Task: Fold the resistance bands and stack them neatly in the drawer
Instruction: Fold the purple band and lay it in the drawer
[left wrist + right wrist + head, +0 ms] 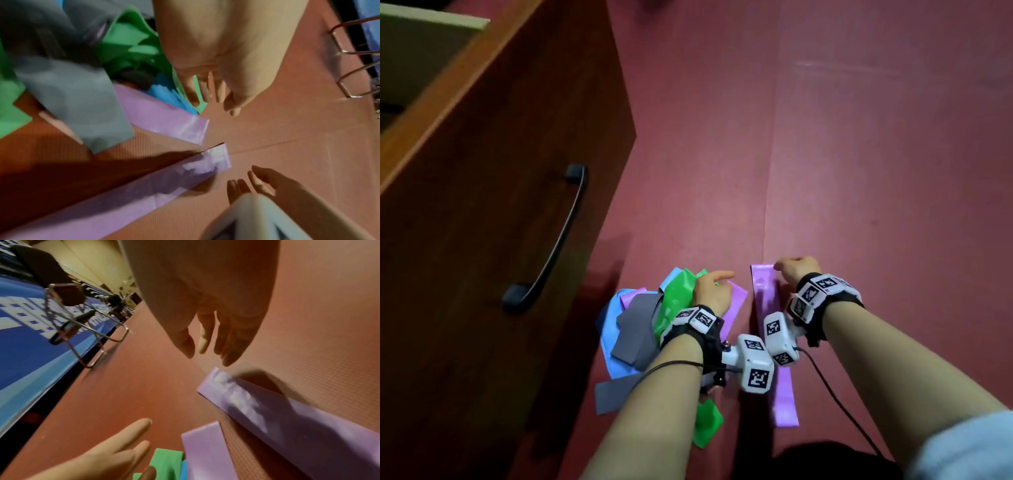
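One purple band [785,401] lies flat and straight on the red floor mat [859,171]. My right hand [796,267] hovers at its far end with relaxed fingers [211,345] just beyond the band's edge [287,415], holding nothing. My left hand [714,289] hangs over a loose pile of bands, fingers [211,97] slack and empty, the index finger pointing forward. The pile holds a green band [676,294], a grey band [635,332], a blue band [607,329] and a second purple band [736,301]. The wooden drawer [421,58] stands open at the upper left.
The drawer's brown front carries a black handle [551,236] and rises right beside the pile. A thin black cable [835,394] trails from my right wrist. Metal chair legs [86,331] and a blue banner [30,345] stand farther off across the mat.
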